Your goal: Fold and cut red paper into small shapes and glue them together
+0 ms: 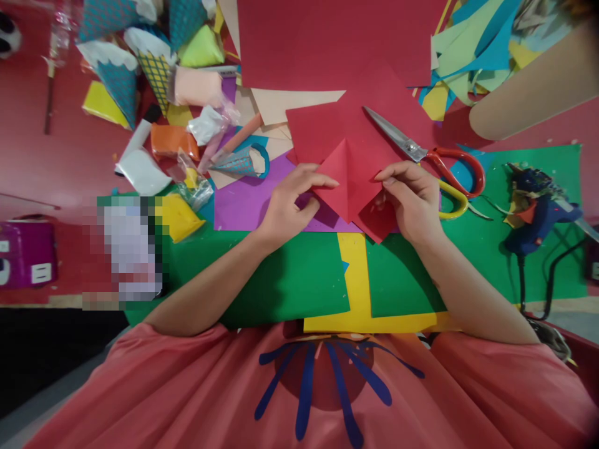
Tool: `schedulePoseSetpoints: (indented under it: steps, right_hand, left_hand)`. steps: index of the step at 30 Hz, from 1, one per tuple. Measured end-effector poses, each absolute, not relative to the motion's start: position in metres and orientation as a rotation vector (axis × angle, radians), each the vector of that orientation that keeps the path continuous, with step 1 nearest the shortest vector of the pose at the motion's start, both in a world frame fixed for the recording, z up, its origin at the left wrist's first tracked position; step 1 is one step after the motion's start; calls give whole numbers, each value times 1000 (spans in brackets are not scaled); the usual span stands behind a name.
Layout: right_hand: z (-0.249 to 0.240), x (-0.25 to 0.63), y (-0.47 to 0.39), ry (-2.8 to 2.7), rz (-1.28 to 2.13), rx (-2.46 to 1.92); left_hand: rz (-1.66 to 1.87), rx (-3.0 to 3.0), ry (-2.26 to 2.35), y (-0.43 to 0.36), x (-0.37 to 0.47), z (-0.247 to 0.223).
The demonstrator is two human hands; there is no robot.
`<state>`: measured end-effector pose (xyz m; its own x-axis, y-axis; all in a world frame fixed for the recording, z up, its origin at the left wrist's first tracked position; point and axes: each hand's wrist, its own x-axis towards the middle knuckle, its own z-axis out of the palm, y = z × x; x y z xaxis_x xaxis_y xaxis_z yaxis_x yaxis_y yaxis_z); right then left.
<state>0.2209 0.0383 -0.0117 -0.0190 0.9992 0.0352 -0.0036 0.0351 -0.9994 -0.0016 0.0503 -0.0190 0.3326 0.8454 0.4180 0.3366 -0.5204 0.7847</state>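
A folded square of red paper (pixel 347 178) with a crease down its middle is between my two hands. My left hand (pixel 292 199) has its fingers on the paper's left corner, the index fingertip lying over the top face and the thumb lower down, apart from it. At the opposite corner, my right hand (pixel 414 199) pinches the paper between thumb and fingers. Another red flap shows beneath, near the right fingertips. Scissors (pixel 412 149) with red and yellow handles lie just beyond my right hand, blades slightly apart, on red paper (pixel 318 125).
A purple sheet (pixel 238 209) and green sheets (pixel 290 274) lie under my hands. Paper cones (pixel 115 78) and clay packets (pixel 196 86) crowd the back left. A blue glue gun (pixel 536 224) stands at right. A cardboard tube (pixel 528 87) and paper scraps (pixel 482 43) are at back right.
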Motion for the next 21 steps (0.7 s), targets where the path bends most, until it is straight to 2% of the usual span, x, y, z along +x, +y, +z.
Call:
schedulePoseSetpoints:
  steps: [4, 11, 21]
  right_hand:
    - [-10, 222, 38, -1344, 1182, -1160]
    - [-2, 220, 38, -1843, 673, -1120]
    - [-5, 222, 39, -1815, 633, -1174]
  left_hand:
    - [1198, 2004, 1032, 53, -2, -23]
    - [1200, 1900, 1083, 54, -3, -25]
    - [1272, 1760, 982, 54, -1, -24]
